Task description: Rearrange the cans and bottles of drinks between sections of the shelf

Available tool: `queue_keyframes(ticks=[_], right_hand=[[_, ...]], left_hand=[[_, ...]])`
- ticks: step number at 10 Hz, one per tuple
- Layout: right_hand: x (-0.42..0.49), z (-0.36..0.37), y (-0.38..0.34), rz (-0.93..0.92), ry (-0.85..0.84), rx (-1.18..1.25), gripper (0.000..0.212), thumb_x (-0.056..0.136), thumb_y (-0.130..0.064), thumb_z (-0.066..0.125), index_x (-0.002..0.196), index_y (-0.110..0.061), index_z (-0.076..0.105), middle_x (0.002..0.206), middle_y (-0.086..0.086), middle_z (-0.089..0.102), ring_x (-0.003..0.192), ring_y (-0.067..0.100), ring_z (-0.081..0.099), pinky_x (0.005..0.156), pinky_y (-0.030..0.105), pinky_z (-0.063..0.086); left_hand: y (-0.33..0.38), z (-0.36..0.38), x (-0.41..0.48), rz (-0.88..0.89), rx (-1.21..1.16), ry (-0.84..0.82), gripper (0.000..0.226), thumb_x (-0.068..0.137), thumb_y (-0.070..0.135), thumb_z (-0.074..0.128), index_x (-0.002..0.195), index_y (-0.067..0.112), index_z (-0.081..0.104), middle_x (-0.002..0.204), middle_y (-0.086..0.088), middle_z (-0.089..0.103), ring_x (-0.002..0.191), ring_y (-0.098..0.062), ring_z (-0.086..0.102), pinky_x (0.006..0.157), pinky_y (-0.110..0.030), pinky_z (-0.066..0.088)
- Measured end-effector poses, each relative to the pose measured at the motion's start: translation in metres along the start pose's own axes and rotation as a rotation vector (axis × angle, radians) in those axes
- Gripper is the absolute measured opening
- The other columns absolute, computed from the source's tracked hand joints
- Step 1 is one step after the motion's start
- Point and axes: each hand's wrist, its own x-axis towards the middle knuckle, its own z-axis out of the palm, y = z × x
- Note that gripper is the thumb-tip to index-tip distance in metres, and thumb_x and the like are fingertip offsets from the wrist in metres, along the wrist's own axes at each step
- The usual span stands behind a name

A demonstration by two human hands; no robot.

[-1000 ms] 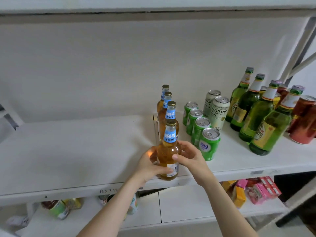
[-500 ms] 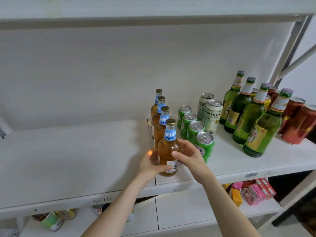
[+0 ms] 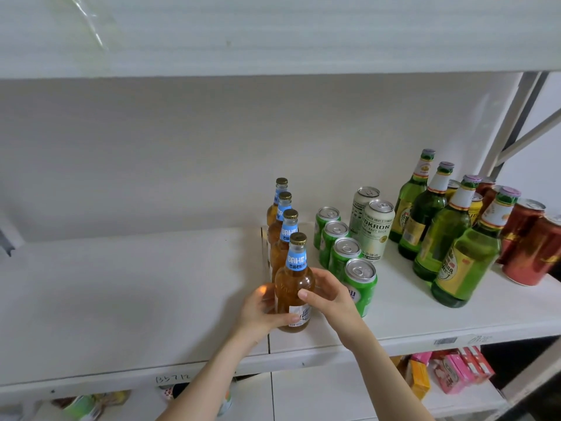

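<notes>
An amber bottle (image 3: 293, 287) with a blue neck label stands upright at the front of a row of like amber bottles (image 3: 283, 235), right at the seam between two shelf sections. My left hand (image 3: 261, 308) wraps its lower body from the left. My right hand (image 3: 329, 294) touches it from the right with fingers curled against the glass. Beside it runs a row of green cans (image 3: 344, 253), then two pale tall cans (image 3: 375, 229), several green bottles (image 3: 441, 229) and red cans (image 3: 529, 247).
The white shelf board (image 3: 121, 287) stretches bare to the left of the seam. Another shelf board (image 3: 273, 34) hangs overhead. A slanted metal upright (image 3: 513, 126) stands at the right. Pink and orange boxes (image 3: 449, 372) lie on the lower shelf.
The view has tilted, so the shelf sits lower in frame. Both hands stay on the front amber bottle, which remains at the seam.
</notes>
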Motion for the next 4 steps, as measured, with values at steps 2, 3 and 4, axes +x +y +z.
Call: queue_keyframes(ticks=[2,3,4], right_hand=[[-0.012,0.006,-0.002,-0.058,0.122,-0.174,0.063,0.061,-0.053,0.083,0.114,-0.024,0.065,0.108,-0.006,0.074,0.106,0.014,0.068,0.089,0.033,0.056],[-0.018,0.009,-0.007,-0.112,0.242,-0.481,0.057,0.070,-0.051,0.081,0.116,-0.022,0.063,0.109,-0.012,0.070,0.103,0.009,0.064,0.086,0.027,0.052],[-0.033,0.009,-0.003,-0.317,0.352,-0.888,0.056,0.082,-0.052,0.069,0.124,-0.017,0.058,0.116,-0.004,0.065,0.106,0.018,0.059,0.083,0.033,0.051]], left_hand=[[0.005,-0.002,-0.014,0.113,0.192,0.010,0.050,0.061,0.026,0.093,0.105,0.024,0.070,0.096,0.007,0.074,0.086,-0.002,0.069,0.068,-0.009,0.049],[-0.001,-0.011,-0.019,0.244,0.512,0.083,0.058,0.061,0.060,0.077,0.113,0.036,0.067,0.107,0.009,0.066,0.101,-0.007,0.061,0.084,-0.021,0.050],[-0.012,-0.020,-0.027,0.426,0.821,0.219,0.064,0.075,0.040,0.080,0.132,0.019,0.061,0.125,0.001,0.061,0.116,-0.020,0.058,0.093,-0.033,0.052]])
